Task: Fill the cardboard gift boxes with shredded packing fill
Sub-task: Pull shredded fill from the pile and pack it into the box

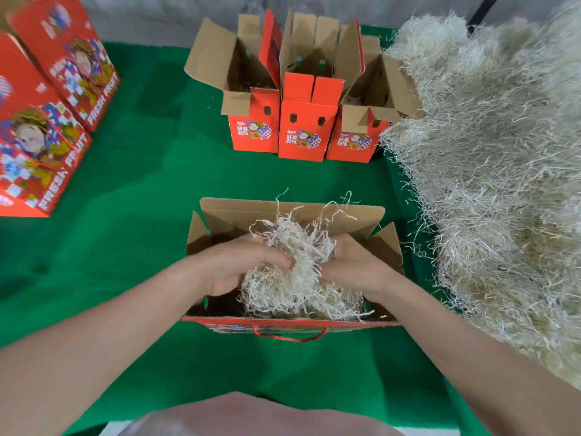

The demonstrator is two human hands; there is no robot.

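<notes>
An open red gift box [292, 212] with brown cardboard flaps and a red rope handle stands in front of me on the green cloth. Both hands are inside its opening. My left hand [239, 265] and my right hand [352, 265] each grip the same clump of pale shredded fill [295, 269], which bulges above the box rim. More fill lies loose at the box bottom. A very large heap of shredded fill [490, 171] covers the right side of the table.
Three open red boxes [301, 133] stand in a row at the back centre, shreds visible in the outer two. Closed red printed boxes [47, 121] are stacked at the left. The green cloth [132, 215] covers the table.
</notes>
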